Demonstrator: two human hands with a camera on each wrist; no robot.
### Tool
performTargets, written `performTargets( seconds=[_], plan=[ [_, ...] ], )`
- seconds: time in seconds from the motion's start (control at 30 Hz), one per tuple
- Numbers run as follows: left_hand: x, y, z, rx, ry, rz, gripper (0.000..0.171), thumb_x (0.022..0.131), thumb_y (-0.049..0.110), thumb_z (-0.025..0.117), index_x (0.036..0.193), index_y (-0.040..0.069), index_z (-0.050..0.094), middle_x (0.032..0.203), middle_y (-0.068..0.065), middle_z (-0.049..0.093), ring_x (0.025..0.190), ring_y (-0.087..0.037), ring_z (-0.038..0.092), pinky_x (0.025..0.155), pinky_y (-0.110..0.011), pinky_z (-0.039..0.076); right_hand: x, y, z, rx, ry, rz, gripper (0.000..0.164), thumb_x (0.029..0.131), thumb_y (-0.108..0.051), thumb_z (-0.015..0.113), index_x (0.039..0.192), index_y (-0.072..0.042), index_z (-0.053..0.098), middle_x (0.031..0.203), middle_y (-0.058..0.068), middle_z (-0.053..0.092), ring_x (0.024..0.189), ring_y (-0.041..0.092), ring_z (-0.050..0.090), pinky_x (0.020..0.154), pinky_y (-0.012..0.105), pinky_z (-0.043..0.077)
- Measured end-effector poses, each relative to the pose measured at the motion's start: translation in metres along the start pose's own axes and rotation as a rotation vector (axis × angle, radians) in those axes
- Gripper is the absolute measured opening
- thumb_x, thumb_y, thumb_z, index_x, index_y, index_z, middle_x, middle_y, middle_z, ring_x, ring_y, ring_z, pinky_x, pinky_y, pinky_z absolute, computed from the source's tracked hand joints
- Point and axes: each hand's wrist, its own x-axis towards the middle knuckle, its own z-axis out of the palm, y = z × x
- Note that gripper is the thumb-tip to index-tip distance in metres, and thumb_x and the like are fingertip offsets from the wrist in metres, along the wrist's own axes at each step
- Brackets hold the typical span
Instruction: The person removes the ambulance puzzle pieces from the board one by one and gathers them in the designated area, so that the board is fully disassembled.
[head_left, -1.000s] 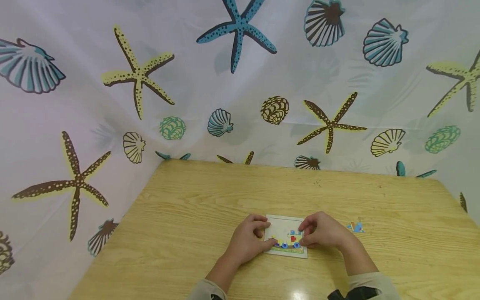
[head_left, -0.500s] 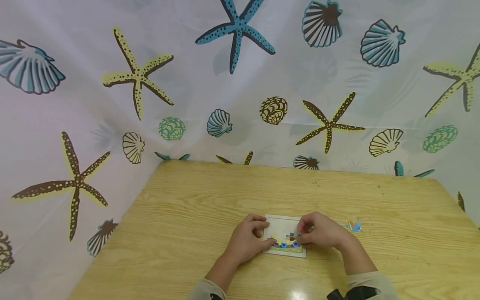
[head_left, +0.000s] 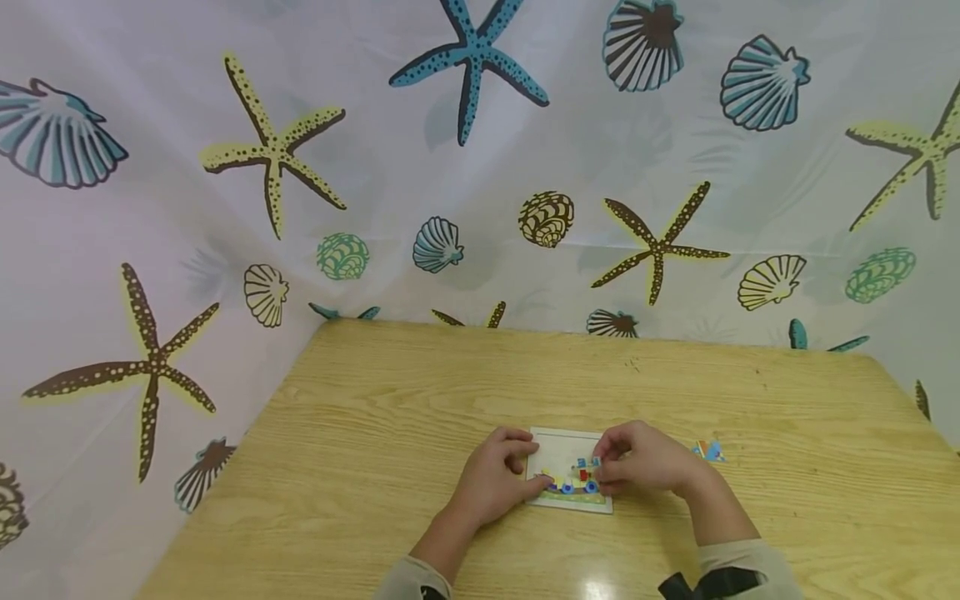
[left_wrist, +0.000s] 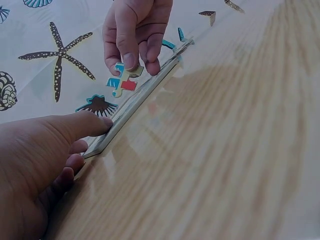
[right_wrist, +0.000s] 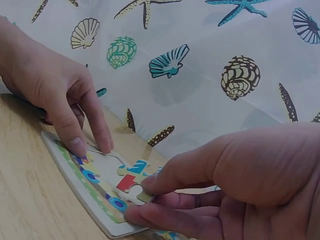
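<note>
A small puzzle tray with a pale, raised rim lies on the table. Along its near side runs a strip of fitted pieces showing blue wheels and green ground. My left hand holds the tray at its left side, thumb down on the near-left pieces and fingers at the edge. Over the right part of the tray, my right hand pinches a jigsaw piece between thumb and fingers. The piece is printed blue, red and pale yellow. In the left wrist view this jigsaw piece stands tilted above the tray.
To the right of the tray, behind the right hand, lie loose blue and orange puzzle pieces. The wood-grain table ends at a white curtain printed with starfish and shells, at the back and sides.
The right hand has shifted slightly left and turned the jigsaw piece: it tilted flatter half a second ago and now shows its printed face again. The left hand stays in place.
</note>
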Motion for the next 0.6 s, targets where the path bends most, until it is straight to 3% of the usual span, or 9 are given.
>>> performTargets(
  seconds=[0.27, 0.6],
  plan=[
    [0.001, 0.0, 0.0, 0.012, -0.002, 0.008, 0.049, 0.077, 0.031, 0.088, 0.116, 0.004, 0.073, 0.125, 0.0, 0.061, 0.083, -0.005, 0.054, 0.074, -0.02, 0.046, -0.009, 0.007, -0.018, 0.023, -0.02, -0.031, 0.023, 0.093, -0.006, 0.067, 0.111, 0.008, 0.063, 0.088, 0.009, 0.065, 0.083, 0.023, 0.073, 0.076, 0.037, 0.06],
    [0.0, 0.0, 0.0, -0.005, -0.001, 0.015, 0.049, 0.077, 0.03, 0.088, 0.116, 0.004, 0.073, 0.125, -0.001, 0.061, 0.083, -0.005, 0.054, 0.074, -0.021, 0.046, -0.023, 0.011, -0.04, 0.043, 0.001, 0.015, 0.027, 0.095, -0.007, 0.064, 0.117, 0.008, 0.063, 0.09, 0.012, 0.068, 0.081, 0.025, 0.072, 0.075, 0.037, 0.06]
  ],
)
